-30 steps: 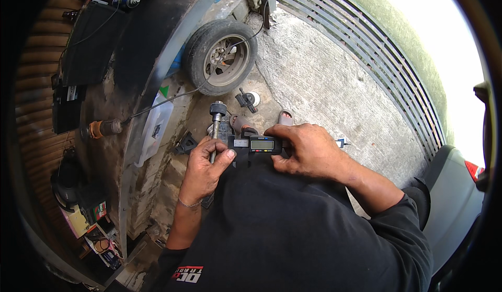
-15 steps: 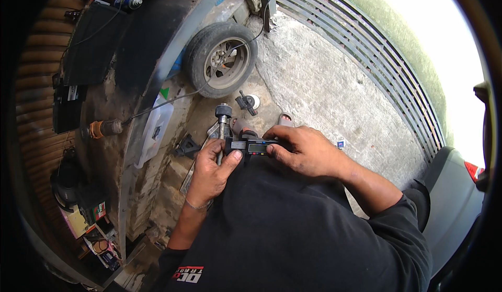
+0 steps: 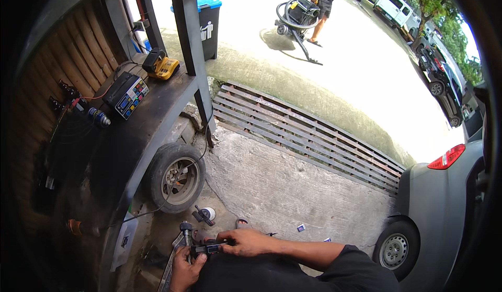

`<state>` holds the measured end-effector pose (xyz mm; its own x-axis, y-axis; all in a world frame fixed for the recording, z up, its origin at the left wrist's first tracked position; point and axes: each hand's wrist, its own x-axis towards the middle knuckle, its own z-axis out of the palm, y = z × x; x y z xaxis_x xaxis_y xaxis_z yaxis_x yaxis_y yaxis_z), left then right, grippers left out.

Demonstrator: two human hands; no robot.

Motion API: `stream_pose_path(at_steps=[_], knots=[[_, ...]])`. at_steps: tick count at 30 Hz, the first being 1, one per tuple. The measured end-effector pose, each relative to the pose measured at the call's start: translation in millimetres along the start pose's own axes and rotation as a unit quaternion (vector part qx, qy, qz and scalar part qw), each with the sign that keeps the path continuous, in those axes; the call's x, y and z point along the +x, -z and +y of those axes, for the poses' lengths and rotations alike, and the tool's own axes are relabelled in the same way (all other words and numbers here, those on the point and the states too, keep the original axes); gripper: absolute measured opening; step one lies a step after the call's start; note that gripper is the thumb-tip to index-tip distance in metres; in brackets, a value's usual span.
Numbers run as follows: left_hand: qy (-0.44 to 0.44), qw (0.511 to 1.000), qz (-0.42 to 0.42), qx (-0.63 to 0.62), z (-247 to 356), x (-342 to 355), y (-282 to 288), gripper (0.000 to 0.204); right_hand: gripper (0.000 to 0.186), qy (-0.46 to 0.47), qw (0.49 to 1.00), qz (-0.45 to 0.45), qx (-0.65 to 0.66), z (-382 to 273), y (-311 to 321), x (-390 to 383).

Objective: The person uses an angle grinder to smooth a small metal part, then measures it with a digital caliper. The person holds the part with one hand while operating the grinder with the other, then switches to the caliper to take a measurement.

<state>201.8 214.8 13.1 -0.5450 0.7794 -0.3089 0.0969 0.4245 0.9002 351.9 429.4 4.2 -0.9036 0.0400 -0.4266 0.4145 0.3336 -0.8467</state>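
Steel-coloured rod (image 3: pixel 187 236) is pinched upright in the left hand (image 3: pixel 186 271), dark end away from the body. Right hand (image 3: pixel 248 241) pinches the far right of the digital caliper (image 3: pixel 212 249), which lies across just beside the rod; contact's too small to tell. I'd hold the 2 square, close lightly, no tilt, read head-on. Wheel (image 3: pixel 171 178) sits beyond, next to the tabletop (image 3: pixel 138 135), well apart from both hands.
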Motion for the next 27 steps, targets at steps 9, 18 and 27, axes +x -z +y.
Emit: stream_pose_path(at_steps=[9,18,27], knots=[[0.035,0.999,-0.014,0.015,13,12,-7,0.034,0.041,0.007,0.997,0.059,0.056,15,1,3],[0.010,0.995,-0.074,-0.072,16,16,-1,0.023,0.043,-0.014,0.976,0.001,0.217,-3,22,-20],[0.024,0.985,-0.130,-0.108,17,43,24,0.029,0.051,-0.054,0.988,0.027,0.140,-45,28,-20]])
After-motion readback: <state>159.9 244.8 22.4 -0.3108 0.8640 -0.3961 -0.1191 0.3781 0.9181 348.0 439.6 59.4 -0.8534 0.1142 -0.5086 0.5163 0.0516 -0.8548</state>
